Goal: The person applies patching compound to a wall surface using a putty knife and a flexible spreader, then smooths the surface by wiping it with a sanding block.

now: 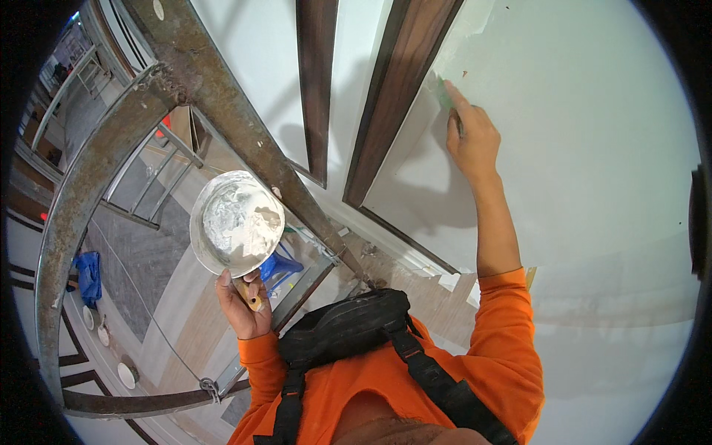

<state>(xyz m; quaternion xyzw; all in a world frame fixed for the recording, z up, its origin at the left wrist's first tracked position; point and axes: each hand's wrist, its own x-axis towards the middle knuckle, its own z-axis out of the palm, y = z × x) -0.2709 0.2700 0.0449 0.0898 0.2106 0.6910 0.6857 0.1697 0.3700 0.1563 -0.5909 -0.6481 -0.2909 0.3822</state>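
My left hand (248,304) is closed on a light wooden handle (247,295) at the near rim of a round metal bowl (196,241). White paste (256,219) coats the inside of this bowl. Whether the handle belongs to the bowl or to a separate tool is hidden. Out to the right, my right hand (475,137) is closed around a greenish scraper (443,95), mostly covered by the fingers. Its blade lies against the white wall panel (578,170), beside a dark wood trim strip (400,96).
A rusty metal scaffold frame (252,119) rises close by on the left. Far below it, the floor (141,259) holds a blue bag (89,278), a blue stool (278,267) and several small bowls. A metal ladder-like frame (152,178) stands behind the scaffold.
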